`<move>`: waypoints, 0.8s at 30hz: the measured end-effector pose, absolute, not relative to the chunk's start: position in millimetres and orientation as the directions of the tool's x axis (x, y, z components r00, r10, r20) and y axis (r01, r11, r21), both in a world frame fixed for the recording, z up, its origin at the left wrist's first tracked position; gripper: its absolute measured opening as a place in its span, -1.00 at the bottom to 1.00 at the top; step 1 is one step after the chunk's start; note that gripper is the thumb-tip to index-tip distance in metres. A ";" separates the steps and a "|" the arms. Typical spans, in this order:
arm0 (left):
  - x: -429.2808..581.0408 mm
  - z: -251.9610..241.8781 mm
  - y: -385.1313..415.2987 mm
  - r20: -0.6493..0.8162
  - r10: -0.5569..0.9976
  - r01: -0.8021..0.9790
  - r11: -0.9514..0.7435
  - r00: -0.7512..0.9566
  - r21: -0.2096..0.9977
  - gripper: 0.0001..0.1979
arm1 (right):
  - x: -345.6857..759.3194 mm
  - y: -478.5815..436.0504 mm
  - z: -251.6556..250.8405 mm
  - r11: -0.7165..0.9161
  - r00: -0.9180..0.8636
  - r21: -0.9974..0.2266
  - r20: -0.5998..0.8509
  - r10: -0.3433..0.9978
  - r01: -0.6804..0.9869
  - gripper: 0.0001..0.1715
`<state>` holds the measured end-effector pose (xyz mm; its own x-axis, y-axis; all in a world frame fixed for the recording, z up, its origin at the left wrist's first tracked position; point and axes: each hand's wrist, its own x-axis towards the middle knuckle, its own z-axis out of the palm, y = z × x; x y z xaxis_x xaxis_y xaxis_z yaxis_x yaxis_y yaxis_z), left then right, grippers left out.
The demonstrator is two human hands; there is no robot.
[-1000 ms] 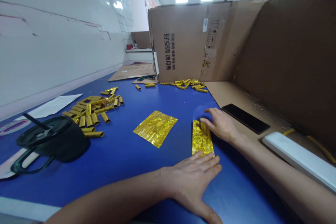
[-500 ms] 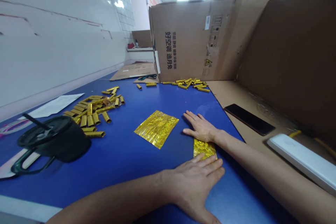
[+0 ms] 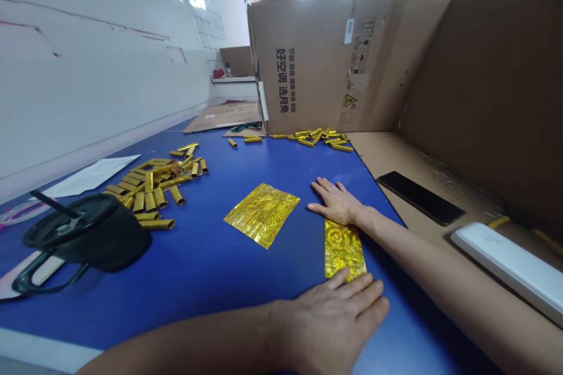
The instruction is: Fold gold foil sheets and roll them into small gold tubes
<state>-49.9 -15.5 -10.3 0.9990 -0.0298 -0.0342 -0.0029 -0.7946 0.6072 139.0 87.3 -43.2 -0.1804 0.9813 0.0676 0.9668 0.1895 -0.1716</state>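
Note:
A shiny gold sheet lies flat on the blue table between my two hands. My right hand lies spread over its far edge, fingers pointing to the upper left. At the near edge, my left hand is flat with its fingertips on the sheet and its fingers apart. Left of them a second gold sheet lies by itself, turned at an angle. Several short gold tubes are heaped at the left, and more gold tubes lie at the back by the cardboard.
A dark mug with a lid and straw stands at the left, near white paper. Tall cardboard walls the back and right. A black phone and a white device lie at the right.
My left hand has slid toward the near edge and slightly right; my right hand has shifted slightly away from me. More of the gold sheet shows between them.

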 end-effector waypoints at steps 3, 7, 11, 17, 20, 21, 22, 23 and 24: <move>-50.9 -5.2 -6.0 0.012 0.043 0.026 -0.766 0.999 0.642 -0.18 | 138.3 86.8 -41.9 0.191 -0.184 -0.173 0.058 0.981 0.966 0.00; -47.7 -2.0 17.9 0.033 0.230 0.179 -0.833 0.973 0.524 -0.16 | 138.4 87.4 -42.5 0.195 -0.187 -0.173 0.061 0.980 0.965 0.00; -42.5 -10.0 27.5 -0.059 0.177 0.186 -0.905 0.982 0.384 -0.05 | 139.8 87.8 -44.6 0.203 -0.194 -0.172 0.069 0.979 0.964 -0.03; -44.1 -13.6 14.7 -0.075 0.161 0.177 -0.933 0.984 0.315 -0.05 | 138.8 86.5 -42.9 0.205 -0.198 -0.169 0.058 0.978 0.964 -0.04; -45.5 -12.2 9.6 -0.070 0.158 0.172 -0.924 0.985 0.341 -0.04 | 137.7 86.6 -41.1 0.213 -0.208 -0.167 0.048 0.977 0.963 -0.01; -45.5 -11.8 7.9 -0.070 0.156 0.171 -0.922 0.985 0.347 -0.04 | 137.4 86.7 -40.6 0.220 -0.215 -0.165 0.046 0.976 0.962 0.00; -45.3 -11.4 6.2 -0.072 0.152 0.168 -0.922 0.986 0.350 -0.03 | 137.2 86.8 -40.3 0.229 -0.224 -0.163 0.046 0.973 0.960 0.00; -44.9 -11.1 4.2 -0.072 0.149 0.165 -0.923 0.986 0.348 -0.03 | 137.0 86.8 -40.1 0.241 -0.236 -0.161 0.045 0.971 0.957 0.00; -44.4 -10.7 2.2 -0.070 0.144 0.159 -0.925 0.987 0.345 -0.03 | 136.9 86.8 -40.1 0.254 -0.250 -0.160 0.044 0.967 0.954 0.00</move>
